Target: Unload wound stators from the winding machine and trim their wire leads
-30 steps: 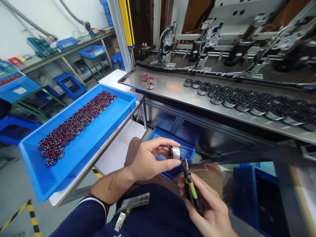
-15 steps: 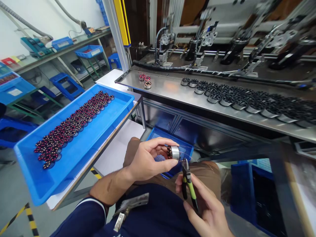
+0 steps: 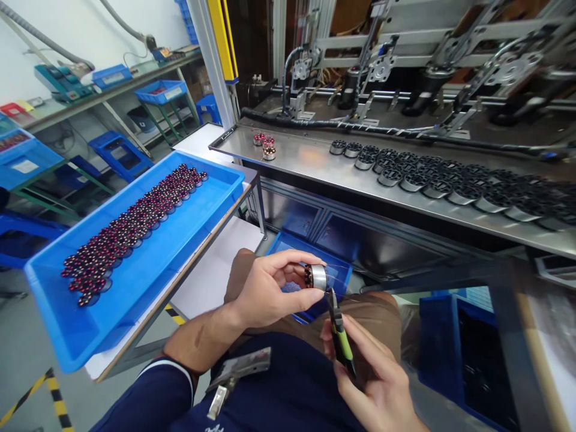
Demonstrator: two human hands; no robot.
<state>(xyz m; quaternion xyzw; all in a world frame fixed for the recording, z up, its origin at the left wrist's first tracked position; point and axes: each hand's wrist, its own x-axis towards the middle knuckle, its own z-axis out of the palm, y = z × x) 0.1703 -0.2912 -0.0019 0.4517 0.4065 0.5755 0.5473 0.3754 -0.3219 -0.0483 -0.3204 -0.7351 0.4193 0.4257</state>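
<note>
My left hand pinches a motor stator between thumb and fingers, its silver rim facing right and its copper windings toward my palm. Thin wire ends stick out from its right side. Wrapped in my right hand is a pair of cutting pliers with black and yellow-green handles. The pliers' jaws point up and lie close against the stator's lower right edge, by the wires. Whether a wire sits between the jaws is too small to tell.
At left, a blue tray holds many wound stators. On the metal ledge of the machine ahead are several red-and-copper stators and rows of black-topped ones. A blue bin lies below my hands, another at right.
The pliers have moved slightly left and up against the stator's edge, and their handles have come closer together. My left hand keeps the stator in place.
</note>
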